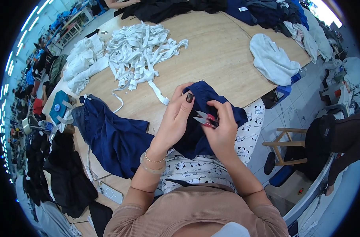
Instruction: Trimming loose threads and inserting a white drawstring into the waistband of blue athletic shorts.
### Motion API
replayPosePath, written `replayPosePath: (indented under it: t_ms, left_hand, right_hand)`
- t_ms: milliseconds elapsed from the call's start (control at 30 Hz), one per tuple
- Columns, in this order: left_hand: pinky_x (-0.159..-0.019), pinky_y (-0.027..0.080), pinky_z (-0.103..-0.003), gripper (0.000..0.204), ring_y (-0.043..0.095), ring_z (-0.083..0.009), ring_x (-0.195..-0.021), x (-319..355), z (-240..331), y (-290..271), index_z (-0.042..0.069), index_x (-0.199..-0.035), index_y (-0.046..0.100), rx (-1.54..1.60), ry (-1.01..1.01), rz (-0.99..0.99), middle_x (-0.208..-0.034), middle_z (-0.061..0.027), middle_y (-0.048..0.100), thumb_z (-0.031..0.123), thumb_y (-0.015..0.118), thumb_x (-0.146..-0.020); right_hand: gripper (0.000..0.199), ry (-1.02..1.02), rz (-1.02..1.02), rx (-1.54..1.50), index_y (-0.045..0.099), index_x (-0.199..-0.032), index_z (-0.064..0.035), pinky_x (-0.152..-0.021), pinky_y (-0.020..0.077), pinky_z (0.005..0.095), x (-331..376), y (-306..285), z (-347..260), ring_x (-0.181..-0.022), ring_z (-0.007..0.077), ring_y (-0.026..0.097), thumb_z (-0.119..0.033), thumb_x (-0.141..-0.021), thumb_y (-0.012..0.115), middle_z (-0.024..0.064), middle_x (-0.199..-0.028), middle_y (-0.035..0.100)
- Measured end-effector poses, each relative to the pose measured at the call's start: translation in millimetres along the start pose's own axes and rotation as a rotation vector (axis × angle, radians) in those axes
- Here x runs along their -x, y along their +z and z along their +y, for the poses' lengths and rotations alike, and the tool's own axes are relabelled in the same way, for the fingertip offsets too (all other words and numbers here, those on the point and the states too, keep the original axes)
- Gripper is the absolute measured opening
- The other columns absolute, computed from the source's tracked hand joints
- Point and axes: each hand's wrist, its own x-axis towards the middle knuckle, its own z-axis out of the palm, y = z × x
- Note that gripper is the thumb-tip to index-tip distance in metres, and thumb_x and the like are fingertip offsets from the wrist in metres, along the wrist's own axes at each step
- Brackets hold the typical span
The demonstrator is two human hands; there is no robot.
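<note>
In our left hand (176, 116) we grip a navy-blue piece of gathered cloth (193, 140), thumb in front and fingers behind its upper edge. Our right hand (224, 128) is closed around small red-handled metal thread snips (207, 119), its fingers hiding part of the handles. We see the cloth raised above our lap, in front of a white cloth printed with cartoon dogs (247, 136).

Left of our forearm lies another spread of navy cloth (112, 140); we cannot tell whether it joins the held piece behind the arm. A loose white strip (158, 94) trails from a tangled heap of white flat bands (134, 55) across the pale wooden bench (215, 51), ending near our left hand. Farther out we see a folded white cloth (271, 59) to the right, dark garments (160, 11) along the far edge, and a wooden stool (284, 146) on the floor.

The snips' long axis runs nearly sideways, blades parted and pointing left, slightly upward, toward our left thumb; the held cloth hangs down toward us, gathered edge uppermost.
</note>
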Motion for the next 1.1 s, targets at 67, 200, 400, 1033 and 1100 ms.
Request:
replayPosePath:
  t_ms: [67, 200, 400, 1033, 1100]
  left_hand:
    - [-0.094, 0.035, -0.027, 0.025, 0.050, -0.0200, -0.106, -5.6, 0.0, -5.6, -0.008, -0.098, 0.058, -0.116, 0.096, -0.059, -0.115, -0.0138, 0.052, 0.015, 0.051, -0.092]
    - [-0.085, 0.044, -0.024, 0.015, 0.056, -0.0119, -0.095, -13.0, 10.7, -24.0, -0.005, -0.095, 0.063, 0.051, -0.090, -0.284, -0.107, -0.0078, 0.059, -0.003, 0.058, -0.081]
    - [-0.081, 0.045, -0.019, 0.027, 0.054, -0.0062, -0.091, -19.1, 17.1, -17.1, -0.003, -0.110, 0.052, 0.310, -0.035, -0.355, -0.105, -0.0048, 0.057, -0.007, 0.053, -0.083]
    - [-0.078, 0.048, -0.019, 0.026, 0.059, -0.0078, -0.087, -15.1, 10.3, -9.3, -0.003, -0.116, 0.048, 0.277, -0.071, -0.344, -0.098, -0.0077, 0.061, 0.000, 0.050, -0.090]
    - [-0.075, 0.047, -0.018, 0.026, 0.059, -0.0068, -0.085, -14.2, 12.8, -6.8, -0.003, -0.116, 0.048, 0.288, -0.090, -0.317, -0.094, -0.0067, 0.062, 0.000, 0.050, -0.090]
  right_hand:
    - [0.025, -0.051, -0.014, 0.002, 0.057, -0.093, 0.0002, -0.062, 0.0439, 0.0283, -10.7, -13.0, 12.0, -0.070, 0.0236, 0.053, 0.008, -0.069, 0.062, 0.0114, -0.082, 0.046]
    - [0.009, 0.174, 0.033, -0.318, 0.054, -0.089, 0.0008, -0.064, 0.0364, 0.0203, -42.3, -50.6, 23.8, -0.070, 0.0071, 0.042, -0.008, -0.090, 0.052, -0.0011, -0.078, 0.049]
    - [0.020, 0.233, 0.005, -0.429, 0.057, -0.087, -0.0008, -0.063, 0.0294, 0.0182, -55.9, -65.5, 35.8, -0.068, 0.0034, 0.036, -0.018, -0.094, 0.053, -0.0062, -0.074, 0.046]
    - [0.028, -0.101, -0.117, -0.248, 0.066, -0.096, -0.0021, -0.061, 0.0407, 0.0203, -39.1, -57.4, 7.5, -0.070, 0.0118, 0.049, 0.011, -0.071, 0.062, 0.0052, -0.078, 0.046]
    - [0.031, -0.084, -0.225, -0.197, 0.067, -0.096, -0.0033, -0.058, 0.0397, 0.0198, -32.4, -51.0, 0.0, -0.064, 0.0108, 0.047, 0.009, -0.068, 0.068, 0.0037, -0.075, 0.046]
